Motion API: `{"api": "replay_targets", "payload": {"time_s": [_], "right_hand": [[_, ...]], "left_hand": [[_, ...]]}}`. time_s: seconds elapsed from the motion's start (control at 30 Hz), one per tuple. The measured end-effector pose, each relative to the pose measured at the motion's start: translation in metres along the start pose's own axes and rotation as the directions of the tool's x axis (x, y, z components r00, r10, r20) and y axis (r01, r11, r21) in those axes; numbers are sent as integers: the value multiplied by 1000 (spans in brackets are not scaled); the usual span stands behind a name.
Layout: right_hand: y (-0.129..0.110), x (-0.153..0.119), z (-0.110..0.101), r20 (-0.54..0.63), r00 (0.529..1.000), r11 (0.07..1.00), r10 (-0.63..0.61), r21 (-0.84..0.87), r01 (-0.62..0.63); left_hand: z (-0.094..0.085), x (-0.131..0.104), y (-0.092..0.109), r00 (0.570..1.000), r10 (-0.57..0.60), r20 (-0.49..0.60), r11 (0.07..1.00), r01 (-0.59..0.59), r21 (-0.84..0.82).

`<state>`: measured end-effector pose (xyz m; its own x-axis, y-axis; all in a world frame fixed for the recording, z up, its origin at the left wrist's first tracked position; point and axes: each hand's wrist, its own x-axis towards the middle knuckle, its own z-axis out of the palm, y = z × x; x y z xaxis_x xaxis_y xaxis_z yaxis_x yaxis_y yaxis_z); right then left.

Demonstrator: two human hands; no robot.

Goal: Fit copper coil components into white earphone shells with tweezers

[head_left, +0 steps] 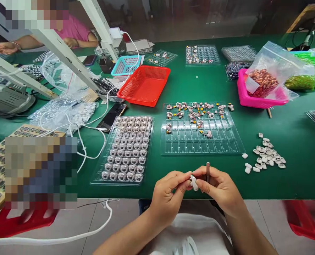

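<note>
Green and flat, the surface [200, 88] stretches back toward a dim part of the room. Nearest, just over its front edge, two bare hands come together. The left hand [165, 196] has its fingers pinching a small white piece [194, 184]. The right hand [224, 187] pinches the same piece from the other side, and also holds a thin metal tool [208, 172] with one end poking up.

Looking out from the hands, loose white bits [264, 156] lie in a bunch at two o'clock. At ten o'clock, a clear tray holds rows of shiny cups [121, 176], with a black phone [112, 117] just past it. At twelve o'clock is a wide tray [200, 147] with little wired parts [194, 111] mostly along its far side.

Farther off, a pink basket [255, 101] at one o'clock holds a bag of coppery bits [264, 83]. A red basket [147, 88] sits at eleven o'clock, with a blue basket [126, 63] behind it. Farthest that way, a person in a pink top [76, 31] sits.
</note>
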<state>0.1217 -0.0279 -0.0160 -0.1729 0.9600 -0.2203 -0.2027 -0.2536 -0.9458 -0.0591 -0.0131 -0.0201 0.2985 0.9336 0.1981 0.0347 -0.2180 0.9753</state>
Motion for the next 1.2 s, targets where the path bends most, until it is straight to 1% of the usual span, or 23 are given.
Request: {"api": "replay_targets", "payload": {"time_s": [0.1, 0.2, 0.3, 0.4, 0.47, 0.53, 0.63, 0.7, 0.8, 0.87, 1.03, 1.13, 1.2], "right_hand": [[1, 1, -2, -16, 1000, 998, -24, -52, 23], [1, 2, -3, -24, 999, 997, -37, -65, 35], [1, 3, -3, -27, 999, 996, -46, -72, 44], [3, 2, -3, -31, 997, 991, -67, -114, 63], [4, 1, -4, -34, 995, 986, -89, -144, 83], [5, 0, -4, -47, 992, 978, -118, -176, 108], [7, -2, -4, -44, 987, 972, -153, -188, 142], [8, -3, -2, -30, 984, 972, -177, -162, 170], [11, -4, 1, -39, 974, 966, -222, -148, 214], [13, -4, 4, -54, 962, 952, -266, -172, 254], [15, -8, 9, -74, 910, 881, -408, -293, 371], [14, -9, 11, -65, 896, 853, -440, -341, 395], [15, -9, 13, -64, 893, 851, -446, -339, 400]], "left_hand": [[1, -1, -1, 1000, -7, 5, 1000, 7, -3], [1, -2, 0, 999, -37, 17, 999, 37, -9], [1, -1, 3, 996, -86, 34, 996, 86, 5], [1, 1, 6, 986, -165, 10, 986, 165, -3], [2, 3, 8, 971, -240, -12, 969, 239, -66], [4, 5, 9, 948, -318, -22, 936, 310, -169], [5, 6, 11, 924, -382, -26, 888, 359, -288], [6, 5, 11, 924, -380, -33, 883, 352, -310], [6, 4, 9, 935, -351, -50, 899, 321, -297], [6, 3, 7, 943, -328, -63, 911, 298, -284], [7, 2, 8, 955, -283, -83, 926, 250, -283], [8, 0, 9, 958, -267, -100, 934, 232, -272], [9, -1, 9, 959, -254, -122, 938, 214, -271]]}}
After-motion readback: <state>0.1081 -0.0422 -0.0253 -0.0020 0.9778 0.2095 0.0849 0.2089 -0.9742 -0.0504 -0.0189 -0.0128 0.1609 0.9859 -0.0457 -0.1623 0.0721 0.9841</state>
